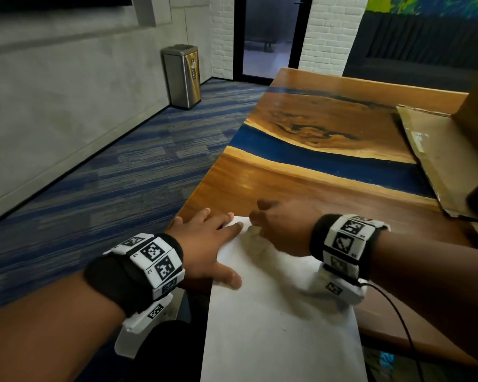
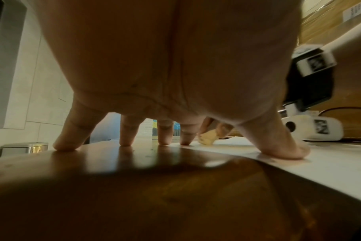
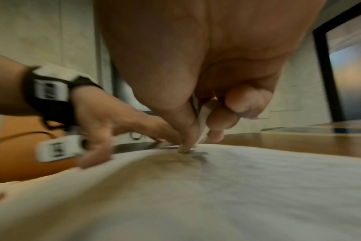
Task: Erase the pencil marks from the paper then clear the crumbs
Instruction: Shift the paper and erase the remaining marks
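Observation:
A white sheet of paper [image 1: 282,321] lies on the wooden table [image 1: 273,186], its near end past the table's front edge. My left hand [image 1: 207,244] lies spread at the sheet's far left corner; thumb [image 2: 286,146] and forefinger press the paper [image 2: 330,164], the other fingertips [image 2: 125,140] rest on wood. My right hand [image 1: 282,227] pinches a pale eraser [image 3: 203,128] between thumb and fingers, its tip against the paper [image 3: 237,187] near the far edge. From the left wrist view the eraser [image 2: 206,138] shows yellowish behind my fingers. A few faint dark specks dot the sheet's middle.
A flattened cardboard box [image 1: 436,161] lies on the table at the right, beside a dark object at the frame's edge. A steel waste bin [image 1: 182,75] stands on the carpet by the wall, left of the table. A black cable [image 1: 398,321] trails from my right wrist.

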